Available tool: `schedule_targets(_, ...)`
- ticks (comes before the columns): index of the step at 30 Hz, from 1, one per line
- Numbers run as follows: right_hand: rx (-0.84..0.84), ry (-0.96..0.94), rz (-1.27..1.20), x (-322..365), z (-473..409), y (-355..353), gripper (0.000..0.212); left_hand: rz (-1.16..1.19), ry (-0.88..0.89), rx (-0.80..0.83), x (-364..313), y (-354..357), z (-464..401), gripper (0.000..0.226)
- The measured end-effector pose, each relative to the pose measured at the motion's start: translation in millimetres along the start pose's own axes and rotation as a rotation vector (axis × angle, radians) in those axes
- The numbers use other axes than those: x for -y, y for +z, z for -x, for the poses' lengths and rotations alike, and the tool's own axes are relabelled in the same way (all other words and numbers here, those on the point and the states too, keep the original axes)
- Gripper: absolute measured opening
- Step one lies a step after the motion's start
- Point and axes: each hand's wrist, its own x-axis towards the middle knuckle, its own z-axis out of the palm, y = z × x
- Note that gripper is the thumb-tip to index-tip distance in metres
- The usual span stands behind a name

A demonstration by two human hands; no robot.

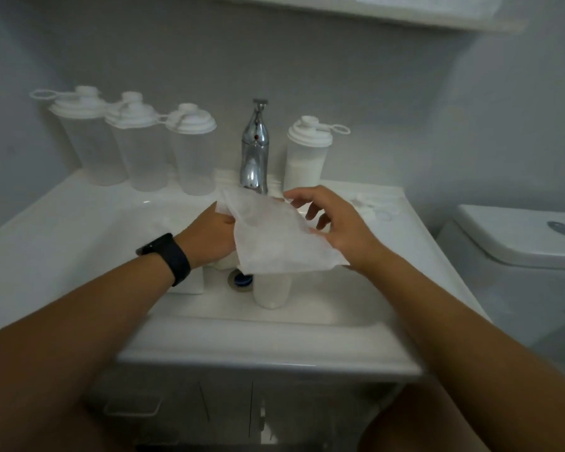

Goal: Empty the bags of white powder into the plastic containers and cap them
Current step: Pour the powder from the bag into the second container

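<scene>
Step in hand, as judged: one bag (pixel 274 233) of white powder is being emptied into an open container (pixel 272 290) that stands in the sink basin (pixel 88 230), in front of the tap (pixel 255 148) and just beside the drain (pixel 241 281). The bag is held over the container's mouth, which is hidden beneath it; whether powder is falling at this moment cannot be told.

Grip state: the left hand (pixel 209 236) is curled on the bag's left edge, holding it. The right hand (pixel 336 220) touches the bag's right side with fingers spread and fairly straight; a firm grip there is not evident.

Next move, as judged: the bag should be shaken clear, set aside, and a cap brought to the container. Care would be called for, since the container stands on a sloped basin and could tip.

Count:
- Capped empty containers (pixel 137 145): three, in a row to the left of the tap on the sink surface.
- Capped container with powder (pixel 307 154): one, just to the right of the tap.
- Open container in the basin: one.
- Bags in hand: one. A further white object lies behind the left wrist; its nature cannot be told.
- Loose cap (pixel 372 207): apparently one, right of the tap, blurred.
- Wrist band (pixel 170 256): one, on the left arm.
</scene>
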Motion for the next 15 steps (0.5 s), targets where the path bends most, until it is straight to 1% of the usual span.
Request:
schedule_targets(1, -0.046, -0.009, -0.006, 8.8, -1.6, 1.5, 0.044, -0.017, -0.014, -0.024, -8.6, -2.0, 4.5, 0.047)
schedule_targets(2, -0.090, -0.009, -0.019, 15.3, -2.4, 2.8, 0.038, -0.015, -0.033, -0.034, -11.0, -0.1, 5.0, 0.041)
schedule_targets(3, -0.131, -0.008, -0.045, 22.3, -3.2, 3.3, 0.031, -0.051, -0.054, -0.057, -19.1, 1.1, 8.1, 0.029)
schedule_targets(4, -0.162, -0.007, -0.078, 31.1, -2.4, 2.4, 0.028, -0.125, -0.029, -0.071, -26.8, 3.4, 11.4, 0.018)
schedule_targets(5, -0.179, -0.005, -0.105, 38.0, -0.7, 2.2, 0.029, -0.205, 0.015, -0.121, -33.9, 5.8, 12.9, 0.014)
schedule_targets(6, -0.192, -0.009, -0.114, 46.1, 2.7, -1.1, 0.032, -0.261, 0.066, -0.180, -36.2, 10.0, 9.8, 0.021)
schedule_targets(7, -0.202, -0.010, -0.103, 51.9, 6.5, -3.6, 0.035, -0.348, 0.074, -0.212, -49.9, 14.5, 13.9, 0.027)
schedule_targets(8, -0.221, -0.003, -0.088, 55.7, 10.7, -7.0, 0.036, -0.397, 0.083, -0.193, -58.1, 17.4, 16.1, 0.026)
schedule_targets(9, -0.252, 0.002, -0.062, 62.9, 17.9, -12.8, 0.034, -0.453, 0.079, -0.134, -67.3, 19.7, 21.8, 0.015)
schedule_targets(10, -0.283, 0.017, -0.038, 66.4, 23.0, -17.4, 0.032, -0.412, 0.024, -0.076, -66.3, 22.5, 19.2, 0.024)
schedule_targets(11, -0.320, 0.040, -0.023, 73.4, 31.5, -24.6, 0.030, -0.391, -0.024, -0.058, -75.5, 27.4, 21.2, 0.037)
schedule_targets(12, -0.348, 0.074, -0.028, 79.9, 37.4, -30.5, 0.029, -0.388, 0.006, -0.042, -79.7, 31.2, 19.9, 0.035)
schedule_targets(13, -0.373, 0.118, -0.058, 89.1, 44.7, -36.5, 0.029, -0.369, -0.001, -0.012, -86.0, 33.5, 20.0, 0.027)
schedule_targets(14, -0.403, 0.161, -0.083, 99.3, 55.4, -44.5, 0.029, -0.452, 0.025, -0.006, -91.0, 38.4, 17.3, 0.028)
schedule_targets(15, -0.428, 0.204, -0.108, 109.1, 64.5, -51.6, 0.030, -0.518, 0.072, -0.001, -92.4, 41.9, 9.9, 0.040)
